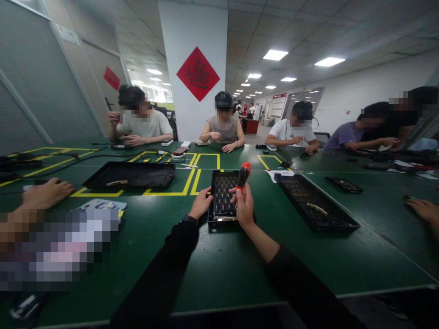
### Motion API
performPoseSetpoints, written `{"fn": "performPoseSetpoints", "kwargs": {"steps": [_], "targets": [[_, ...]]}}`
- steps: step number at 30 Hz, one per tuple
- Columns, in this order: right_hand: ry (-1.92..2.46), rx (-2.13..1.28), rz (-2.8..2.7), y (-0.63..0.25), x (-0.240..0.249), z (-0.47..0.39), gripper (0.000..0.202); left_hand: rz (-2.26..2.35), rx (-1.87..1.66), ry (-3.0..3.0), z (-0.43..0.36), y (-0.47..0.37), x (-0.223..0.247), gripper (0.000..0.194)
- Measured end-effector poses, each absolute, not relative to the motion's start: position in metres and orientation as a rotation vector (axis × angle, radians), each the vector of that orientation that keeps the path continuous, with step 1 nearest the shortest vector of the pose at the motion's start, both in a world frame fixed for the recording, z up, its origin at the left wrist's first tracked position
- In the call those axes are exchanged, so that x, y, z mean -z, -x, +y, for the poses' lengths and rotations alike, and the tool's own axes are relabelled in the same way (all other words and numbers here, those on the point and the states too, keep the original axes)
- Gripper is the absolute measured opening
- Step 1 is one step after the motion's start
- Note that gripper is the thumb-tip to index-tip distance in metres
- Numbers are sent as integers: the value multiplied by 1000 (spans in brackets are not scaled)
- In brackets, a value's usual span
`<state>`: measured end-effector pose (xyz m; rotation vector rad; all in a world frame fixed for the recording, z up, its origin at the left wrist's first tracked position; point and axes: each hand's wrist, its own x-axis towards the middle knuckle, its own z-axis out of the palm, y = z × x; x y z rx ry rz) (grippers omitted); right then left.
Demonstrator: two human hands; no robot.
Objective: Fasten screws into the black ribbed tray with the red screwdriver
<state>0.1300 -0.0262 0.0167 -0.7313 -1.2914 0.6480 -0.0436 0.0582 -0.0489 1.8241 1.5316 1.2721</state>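
The head view looks forward and down from close above the near edge of the broad, flat, dark-green table (pixel 219 269), facing its far side

Dark cables (pixel 18 163) lie by the tabletop's (pixel 219 260) left edge, a pinkish slab (pixel 179 151) near its far edge, and beyond, a red sign (pixel 198 74) on a pillar (pixel 194 25).

white pillar (pixel 192 27), ceiling lights (pixel 275 55) — partition (pixel 34 77) perhaps glass

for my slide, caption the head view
Left hand at the edge of a black tray, right hand holding a red-and-black tool over it.
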Motion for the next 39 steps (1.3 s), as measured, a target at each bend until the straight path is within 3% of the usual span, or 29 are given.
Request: {"fn": "performPoseSetpoints", "kwargs": {"steps": [39], "targets": [[861, -692, -1143, -132, -4, -2, 32, 1528, -1260, -1853, 58, 45, 49, 49]]}}
